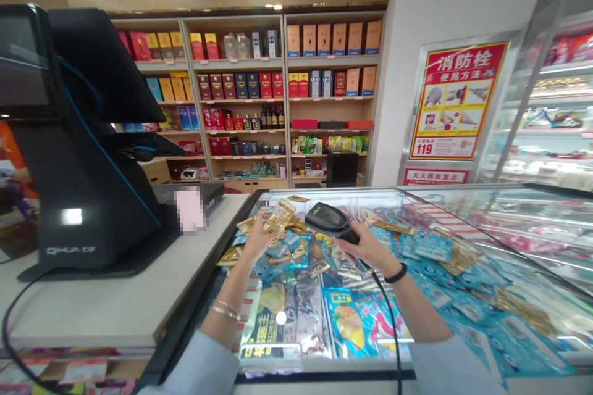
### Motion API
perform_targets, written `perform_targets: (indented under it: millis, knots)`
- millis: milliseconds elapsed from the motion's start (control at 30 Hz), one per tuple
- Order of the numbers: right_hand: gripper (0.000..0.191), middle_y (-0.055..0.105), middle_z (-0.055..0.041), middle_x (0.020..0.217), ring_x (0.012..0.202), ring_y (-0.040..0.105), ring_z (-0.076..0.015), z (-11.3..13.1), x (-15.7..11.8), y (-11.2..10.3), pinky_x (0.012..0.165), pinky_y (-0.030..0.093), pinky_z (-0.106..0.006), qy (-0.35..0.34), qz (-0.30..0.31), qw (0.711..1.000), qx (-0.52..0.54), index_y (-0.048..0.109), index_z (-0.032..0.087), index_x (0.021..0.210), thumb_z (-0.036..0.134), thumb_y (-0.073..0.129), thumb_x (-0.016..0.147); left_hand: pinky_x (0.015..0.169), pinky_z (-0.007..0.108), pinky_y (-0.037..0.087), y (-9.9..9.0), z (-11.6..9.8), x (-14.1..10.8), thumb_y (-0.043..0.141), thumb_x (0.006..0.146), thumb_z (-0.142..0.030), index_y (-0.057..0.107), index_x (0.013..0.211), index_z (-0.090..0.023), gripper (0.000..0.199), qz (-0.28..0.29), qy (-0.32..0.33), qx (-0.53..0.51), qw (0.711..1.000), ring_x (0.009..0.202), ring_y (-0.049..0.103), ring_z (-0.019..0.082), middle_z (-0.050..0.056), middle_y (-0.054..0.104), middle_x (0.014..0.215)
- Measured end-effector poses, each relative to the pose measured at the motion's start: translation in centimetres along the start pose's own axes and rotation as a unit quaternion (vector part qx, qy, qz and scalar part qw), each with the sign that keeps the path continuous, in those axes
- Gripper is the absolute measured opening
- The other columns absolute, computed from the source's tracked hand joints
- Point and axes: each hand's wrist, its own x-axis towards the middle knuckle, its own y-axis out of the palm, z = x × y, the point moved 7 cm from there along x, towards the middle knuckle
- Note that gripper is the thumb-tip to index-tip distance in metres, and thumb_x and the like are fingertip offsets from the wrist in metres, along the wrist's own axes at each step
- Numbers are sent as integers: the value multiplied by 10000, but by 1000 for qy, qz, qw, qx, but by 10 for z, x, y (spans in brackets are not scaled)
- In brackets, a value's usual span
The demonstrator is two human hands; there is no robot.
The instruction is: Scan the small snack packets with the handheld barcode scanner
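Note:
My left hand (263, 233) is closed on a small gold packet (280, 216) with a white label facing up, held above the glass-topped freezer (273, 355). Wrapped round the handle of a black barcode scanner (328, 220), my right hand (365, 245) keeps its head turned left toward the packet. The scanner's cable (393, 321) runs down past my right forearm. Blue and gold packets (285, 248) lie heaped on the glass below both hands. A larger spread of blue packets (463, 278) covers the right side.
On the white counter (185, 278) at left stands a black checkout terminal (92, 166). Frozen goods (352, 321) show through the freezer glass. Shelves of boxed bottles (241, 86) line the back wall. A red and yellow fire-hydrant poster (458, 102) hangs right, beside a lit display fridge (551, 105).

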Motion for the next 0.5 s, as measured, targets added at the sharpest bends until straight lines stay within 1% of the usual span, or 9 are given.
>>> perform_targets:
  millis: [67,167,300,400,500]
  knots:
    - [199,532,63,412,295,456,-119,0,-1,-1,363,357,-233,4,7,1000,-6,639,188,854,365,726,827,794,370,547,-7,-7,2,724,646,-235,509,1005,-206,419,-43,40,74,996,892,695,254,23,704,928]
    - [178,536,56,398,294,457,-129,-1,-1,0,368,358,-238,9,19,1000,-14,649,196,834,365,706,847,864,376,516,-9,-14,2,708,653,-257,542,932,-203,329,-58,78,118,988,910,676,248,9,703,905]
    - [198,546,39,394,304,468,-142,-3,-2,3,380,354,-250,13,30,999,-22,654,207,766,374,679,869,827,361,521,-9,-15,1,700,662,-275,565,869,-201,258,-61,73,117,989,859,670,238,5,702,845]
    - [236,544,30,392,317,471,-143,0,-2,7,388,357,-251,1,42,999,-3,655,211,698,359,671,880,807,358,529,-9,-15,0,707,657,-282,586,864,-197,254,-60,77,108,989,852,667,238,5,699,825]
    - [224,546,26,396,315,464,-137,0,-2,7,389,362,-251,9,39,999,16,660,205,692,342,690,867,810,358,533,-9,-13,1,714,645,-282,596,862,-193,262,-54,81,95,991,864,667,238,7,698,821]
